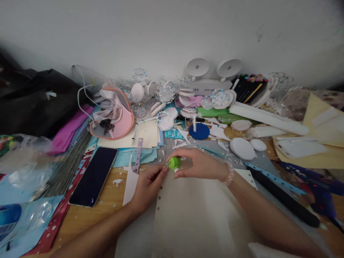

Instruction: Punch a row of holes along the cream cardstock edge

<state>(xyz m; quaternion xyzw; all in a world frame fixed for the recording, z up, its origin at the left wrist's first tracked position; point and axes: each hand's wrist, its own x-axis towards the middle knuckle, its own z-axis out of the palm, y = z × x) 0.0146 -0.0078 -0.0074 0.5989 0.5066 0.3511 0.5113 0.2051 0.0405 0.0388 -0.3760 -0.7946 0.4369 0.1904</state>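
Observation:
My right hand point(200, 165) pinches a small green-capped glue stick point(174, 163) just above the far edge of a large white sheet of paper point(193, 211) lying in front of me. My left hand point(149, 184) rests on the sheet's left edge, its fingers pinched together right at the tip of the green object; what it holds, if anything, is too small to see. A bead bracelet sits on my right wrist.
A dark phone point(94, 175) lies to the left on the wooden table point(110, 200). A purple ruler point(138, 156), a pink pouch point(114, 114), a blue disc point(199, 131), white foam discs point(242, 148), a white roll point(268, 118), markers point(248, 87) and paper scraps crowd the far side.

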